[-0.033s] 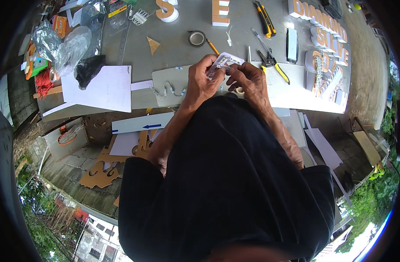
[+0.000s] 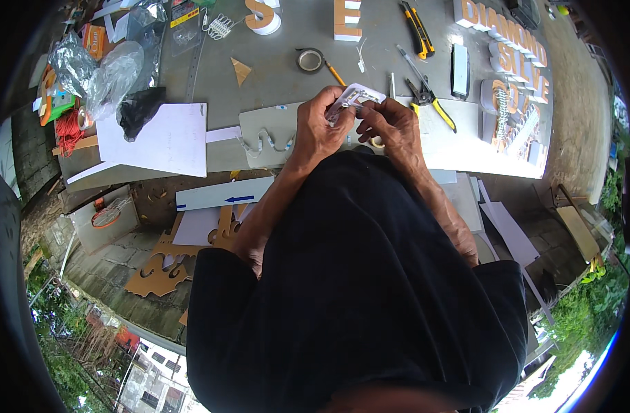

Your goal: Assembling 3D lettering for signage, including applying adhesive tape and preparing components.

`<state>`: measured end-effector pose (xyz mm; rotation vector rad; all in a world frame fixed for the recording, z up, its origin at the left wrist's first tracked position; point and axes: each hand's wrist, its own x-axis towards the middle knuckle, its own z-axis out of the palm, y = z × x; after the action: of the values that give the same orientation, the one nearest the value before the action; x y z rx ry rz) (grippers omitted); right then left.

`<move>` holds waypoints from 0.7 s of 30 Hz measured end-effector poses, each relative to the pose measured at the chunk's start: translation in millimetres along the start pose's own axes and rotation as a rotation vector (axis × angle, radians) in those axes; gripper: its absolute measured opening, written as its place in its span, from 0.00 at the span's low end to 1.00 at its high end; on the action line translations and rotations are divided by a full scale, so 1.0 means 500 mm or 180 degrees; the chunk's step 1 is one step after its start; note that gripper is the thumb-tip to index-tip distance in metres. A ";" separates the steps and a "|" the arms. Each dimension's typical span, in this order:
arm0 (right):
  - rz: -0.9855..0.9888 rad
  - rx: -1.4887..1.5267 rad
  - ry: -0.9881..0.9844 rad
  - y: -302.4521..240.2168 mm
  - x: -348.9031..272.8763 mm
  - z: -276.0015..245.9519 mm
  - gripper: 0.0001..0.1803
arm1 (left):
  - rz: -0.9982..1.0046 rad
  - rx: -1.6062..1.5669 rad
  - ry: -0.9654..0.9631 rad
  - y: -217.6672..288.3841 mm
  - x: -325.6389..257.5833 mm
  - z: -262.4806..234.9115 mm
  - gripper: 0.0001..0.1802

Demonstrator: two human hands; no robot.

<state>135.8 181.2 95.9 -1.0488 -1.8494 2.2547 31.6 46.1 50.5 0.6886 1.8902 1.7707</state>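
Above the near edge of the table, my left hand grips a small white hollow sign letter, tilted so that small parts show inside it. Bent fingers of my right hand meet at the letter's near side; what they pinch is too small and covered to make out. A strand of small white LED modules on thin wire lies on the board left of my hands. Just below my right hand's fingers, part of a tape roll shows.
Beyond my hands lie a dark tape roll, a pencil, a yellow-black cutter, yellow-handled pliers and a phone. Finished letters stand at right. Plastic bags and a white sheet lie left.
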 end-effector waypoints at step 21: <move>-0.0136 0.0107 0.0080 0.029 0.011 -0.003 0.12 | -0.0022 0.0402 -0.0214 0.025 -0.002 0.003 0.11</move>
<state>137.8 180.8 80.3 -1.0180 -1.8000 2.2306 34.1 47.2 62.7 0.7759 1.9692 1.6139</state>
